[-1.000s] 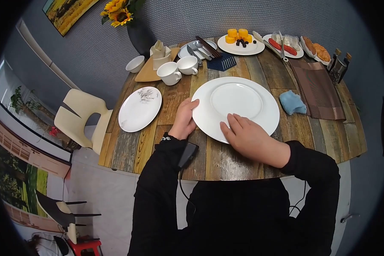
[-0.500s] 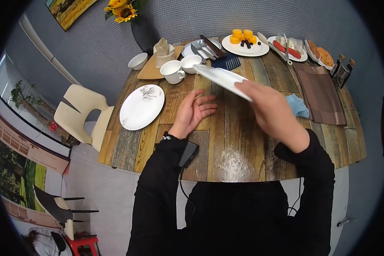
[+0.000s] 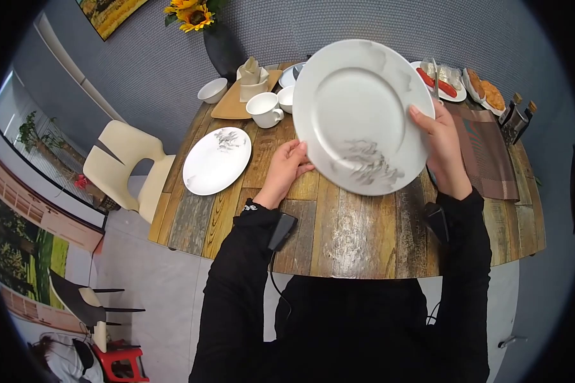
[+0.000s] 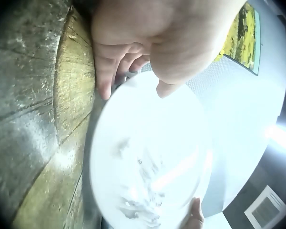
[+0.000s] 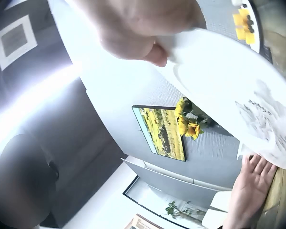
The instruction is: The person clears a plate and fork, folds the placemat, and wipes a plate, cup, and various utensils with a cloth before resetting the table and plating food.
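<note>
A white plate with a grey ink-wash landscape is held up off the table, its patterned face tilted toward me. My right hand grips its right rim, thumb on the face and fingers hidden behind. My left hand is at the lower left rim, the thumb right at the edge. In the right wrist view the left palm shows, fingers straight, tips reaching the rim. A second white plate with a similar pattern lies on the table to the left.
Two white cups, the nearer cup fully visible, stand behind the left hand beside a wooden tray with a folded napkin. A small bowl and dark vase are farther back. Right: sausage plate, brown placemat, bottles.
The right hand lifted the plate and turned it over, from its plain underside to its patterned face. The left hand let go of the rim, opened, and now meets the rim again.
</note>
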`<move>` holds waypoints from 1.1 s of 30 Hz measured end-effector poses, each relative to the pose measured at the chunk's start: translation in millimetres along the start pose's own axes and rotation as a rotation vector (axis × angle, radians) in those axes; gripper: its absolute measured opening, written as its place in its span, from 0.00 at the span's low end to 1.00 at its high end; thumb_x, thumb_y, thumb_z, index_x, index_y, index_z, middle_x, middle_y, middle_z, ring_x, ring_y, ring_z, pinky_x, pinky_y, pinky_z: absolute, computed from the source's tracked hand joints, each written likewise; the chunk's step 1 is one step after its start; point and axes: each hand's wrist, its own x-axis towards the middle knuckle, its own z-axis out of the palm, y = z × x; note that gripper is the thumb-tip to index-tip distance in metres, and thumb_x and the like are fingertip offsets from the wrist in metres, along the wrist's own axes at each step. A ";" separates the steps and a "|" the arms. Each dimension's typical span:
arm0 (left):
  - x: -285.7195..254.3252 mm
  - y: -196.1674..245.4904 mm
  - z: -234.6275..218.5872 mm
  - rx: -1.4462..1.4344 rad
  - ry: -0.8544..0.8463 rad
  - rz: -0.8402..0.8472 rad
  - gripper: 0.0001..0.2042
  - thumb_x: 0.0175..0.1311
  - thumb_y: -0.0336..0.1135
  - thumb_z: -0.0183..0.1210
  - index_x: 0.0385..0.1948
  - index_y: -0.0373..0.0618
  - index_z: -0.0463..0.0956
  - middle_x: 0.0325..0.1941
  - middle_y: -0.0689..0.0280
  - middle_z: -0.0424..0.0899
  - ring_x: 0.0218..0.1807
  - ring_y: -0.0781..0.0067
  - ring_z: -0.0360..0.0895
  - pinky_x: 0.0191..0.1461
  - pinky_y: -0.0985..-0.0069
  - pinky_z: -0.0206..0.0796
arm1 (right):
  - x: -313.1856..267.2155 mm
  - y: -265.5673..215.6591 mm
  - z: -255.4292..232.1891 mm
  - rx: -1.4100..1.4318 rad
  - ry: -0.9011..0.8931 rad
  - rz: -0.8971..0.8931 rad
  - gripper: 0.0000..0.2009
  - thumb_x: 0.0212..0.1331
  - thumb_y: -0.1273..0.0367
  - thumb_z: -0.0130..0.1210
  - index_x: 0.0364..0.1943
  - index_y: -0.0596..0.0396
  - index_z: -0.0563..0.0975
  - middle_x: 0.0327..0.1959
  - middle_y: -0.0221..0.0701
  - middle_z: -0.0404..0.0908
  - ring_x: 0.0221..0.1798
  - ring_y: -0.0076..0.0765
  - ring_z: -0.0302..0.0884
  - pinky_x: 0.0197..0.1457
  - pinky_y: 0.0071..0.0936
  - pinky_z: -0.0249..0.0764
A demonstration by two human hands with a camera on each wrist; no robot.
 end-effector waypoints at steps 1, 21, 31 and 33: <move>-0.8 1.6 0.8 -0.017 -0.031 0.001 0.16 0.61 0.38 0.50 0.42 0.33 0.64 0.34 0.65 0.74 0.33 0.81 0.72 0.35 0.85 0.67 | 0.5 6.1 -0.6 0.082 -0.001 0.082 0.15 0.54 0.72 0.48 0.46 0.63 0.68 0.40 0.36 0.75 0.39 0.28 0.75 0.42 0.25 0.71; 4.8 3.8 -61.5 0.491 0.165 0.094 0.13 0.53 0.38 0.59 0.25 0.34 0.71 0.16 0.70 0.73 0.17 0.84 0.67 0.19 0.84 0.59 | -2.1 66.8 -21.3 0.031 -0.106 0.472 0.13 0.58 0.66 0.46 0.38 0.63 0.72 0.32 0.34 0.78 0.31 0.23 0.76 0.34 0.20 0.72; 3.6 5.9 -73.7 0.568 0.209 0.055 0.13 0.53 0.37 0.58 0.26 0.33 0.71 0.18 0.67 0.75 0.18 0.83 0.69 0.20 0.85 0.60 | -3.7 81.6 -28.6 -0.267 -0.181 0.578 0.13 0.53 0.62 0.53 0.24 0.58 0.76 0.19 0.28 0.76 0.17 0.18 0.70 0.19 0.14 0.64; 3.7 5.9 -76.0 0.569 0.224 0.055 0.13 0.51 0.38 0.59 0.25 0.34 0.71 0.18 0.67 0.74 0.18 0.82 0.69 0.20 0.84 0.60 | -2.8 89.5 -32.0 -0.364 -0.215 0.560 0.15 0.52 0.59 0.54 0.17 0.53 0.74 0.11 0.23 0.71 0.10 0.13 0.60 0.12 0.11 0.51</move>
